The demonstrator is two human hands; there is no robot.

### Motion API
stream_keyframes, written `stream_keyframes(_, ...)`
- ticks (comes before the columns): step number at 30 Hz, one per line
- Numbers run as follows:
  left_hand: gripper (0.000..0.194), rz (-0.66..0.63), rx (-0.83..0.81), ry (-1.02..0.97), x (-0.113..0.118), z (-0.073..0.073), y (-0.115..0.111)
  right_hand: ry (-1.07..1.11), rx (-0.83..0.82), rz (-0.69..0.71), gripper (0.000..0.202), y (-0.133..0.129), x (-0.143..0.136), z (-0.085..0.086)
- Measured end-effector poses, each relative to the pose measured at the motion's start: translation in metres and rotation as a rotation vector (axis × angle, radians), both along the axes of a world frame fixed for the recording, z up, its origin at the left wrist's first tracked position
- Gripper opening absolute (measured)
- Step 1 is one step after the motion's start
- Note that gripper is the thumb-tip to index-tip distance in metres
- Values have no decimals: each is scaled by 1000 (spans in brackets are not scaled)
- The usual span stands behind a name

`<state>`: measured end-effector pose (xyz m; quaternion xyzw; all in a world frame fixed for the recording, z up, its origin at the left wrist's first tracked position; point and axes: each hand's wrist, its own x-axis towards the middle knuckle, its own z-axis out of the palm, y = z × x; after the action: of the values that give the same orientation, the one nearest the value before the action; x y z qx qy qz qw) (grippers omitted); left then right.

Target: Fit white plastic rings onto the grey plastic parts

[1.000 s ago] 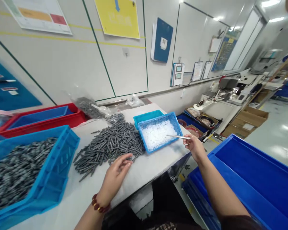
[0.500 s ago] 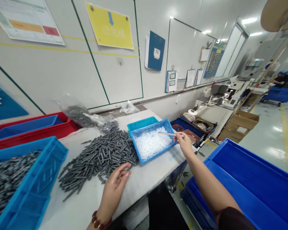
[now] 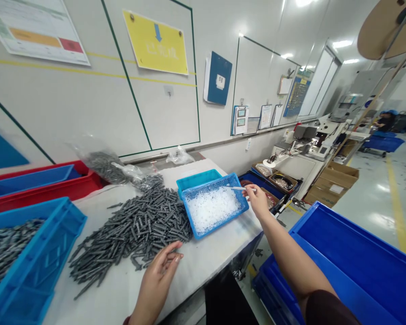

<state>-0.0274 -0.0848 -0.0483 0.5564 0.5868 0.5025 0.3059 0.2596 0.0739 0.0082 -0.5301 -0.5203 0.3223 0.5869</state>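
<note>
My right hand is closed on thin metal tweezers, whose tip reaches over a blue tray of small white pieces. Beneath my left hand lies the white tabletop. Its fingers are curled and a little apart, with nothing seen between them. A large heap of dark grey ridged parts spreads just beyond and left of that hand, touching the tray's left side.
Behind the white tray stands a teal tray. A blue bin of grey parts and a red bin are at left. Plastic bags lie by the wall. Large blue crates stand at right, near cardboard boxes.
The camera view has shifted slightly, so the table's contents appear lower and farther left. Both hands keep nearly the same pose, the right still holding the tweezers over the tray.
</note>
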Motion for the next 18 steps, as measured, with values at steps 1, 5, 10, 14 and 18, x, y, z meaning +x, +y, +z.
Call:
stream_keyframes(1,40,1,-6,-1,0,0,0,-3,-3,2,27,1,-1,1)
stream_keyframes(5,40,-2,-29,-13,1,-1,1,-9,-8,4,25,2,-2,1)
stream_keyframes(10,38,-13,-10,7,-1,-7,2,23,-36,7,25,6,-6,-5)
stream_keyframes(14,37,-33,1,34,-3,-12,3,111,-100,12,29,9,-9,-10)
stream_keyframes(18,37,-41,2,37,-3,-12,1,197,-152,5,31,10,-7,-13)
